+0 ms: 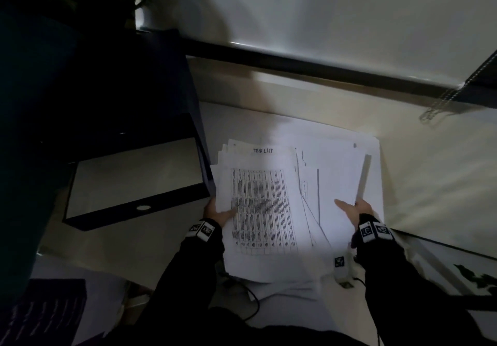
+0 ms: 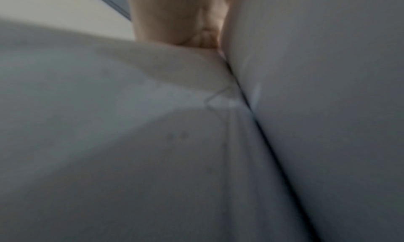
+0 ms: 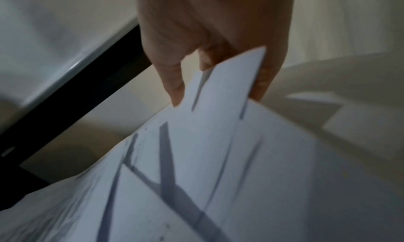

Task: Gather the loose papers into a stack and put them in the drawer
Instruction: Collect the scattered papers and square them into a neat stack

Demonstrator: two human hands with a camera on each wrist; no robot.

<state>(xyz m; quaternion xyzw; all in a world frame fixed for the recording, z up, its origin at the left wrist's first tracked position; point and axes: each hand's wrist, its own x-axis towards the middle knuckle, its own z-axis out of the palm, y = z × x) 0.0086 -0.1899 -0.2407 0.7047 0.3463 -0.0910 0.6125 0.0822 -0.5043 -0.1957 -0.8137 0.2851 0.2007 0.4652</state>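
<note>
A loose, fanned pile of white papers (image 1: 269,198) spreads between both hands, topped by a printed table sheet headed "TASK LIST". My left hand (image 1: 219,211) grips the pile's left edge, thumb on top and fingers underneath. My right hand (image 1: 352,206) pinches the sheets on the right side, thumb on top. The right wrist view shows these fingers (image 3: 174,83) curled round the corner of the papers (image 3: 218,159). In the left wrist view, paper (image 2: 306,107) fills the frame below my left hand's fingers (image 2: 174,21). The open drawer (image 1: 129,214), black-rimmed with a pale bottom, lies to the left.
The drawer belongs to a dark cabinet (image 1: 121,90) on the left, with a potted plant (image 1: 145,15) behind it. A black strip (image 1: 295,63) runs along the white wall. A bead chain (image 1: 443,98) hangs at the right. A dark book (image 1: 43,310) lies lower left, a white tagged device (image 1: 341,267) under the papers.
</note>
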